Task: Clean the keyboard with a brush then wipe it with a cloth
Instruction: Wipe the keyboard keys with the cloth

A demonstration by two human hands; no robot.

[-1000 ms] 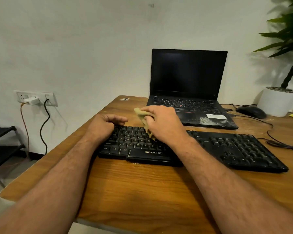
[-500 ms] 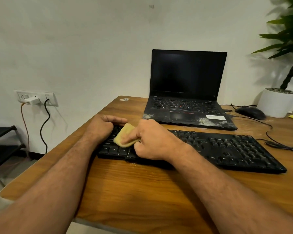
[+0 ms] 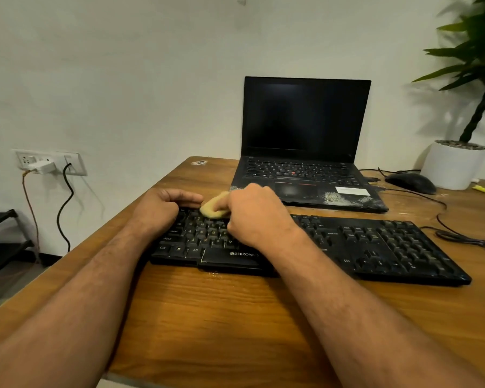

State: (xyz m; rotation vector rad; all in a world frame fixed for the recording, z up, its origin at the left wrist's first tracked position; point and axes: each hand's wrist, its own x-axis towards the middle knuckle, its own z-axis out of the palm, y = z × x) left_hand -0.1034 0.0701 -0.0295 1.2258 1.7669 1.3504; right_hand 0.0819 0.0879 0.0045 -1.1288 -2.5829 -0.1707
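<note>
A person sat at a wooden desk (image 3: pixel 235 317), seen from a camera on their head, with both bare forearms reaching forward. A black Zebronics keyboard (image 3: pixel 375 247) lay flat across the desk just in front of an open, dark-screened laptop (image 3: pixel 305 121). The left hand (image 3: pixel 163 208) rested on the keyboard's far left corner, fingers curled over its back edge, apparently bracing it. The right hand (image 3: pixel 258 217) pinched a small, bunched yellow cloth (image 3: pixel 212 210) between curled fingers and thumb and pressed it onto the top row of keys near the left end, just beside the left hand's fingertips.

The cloth looked soft, light and easily crumpled, so a bunched pinch such as this one probably suited it best. The keyboard appeared rigid and fairly light, likely to slide on the smooth wood unless held at a corner or edge; its keycaps could probably catch a dragged cloth.

Compared with half a second earlier, the cloth had travelled from the lower left keys up to the top row, and the right hand had moved away from the near edge, uncovering the brand name on the front. The left hand had stayed in place. To the right sat a black mouse (image 3: pixel 410 182) and a potted plant (image 3: pixel 457 163).
</note>
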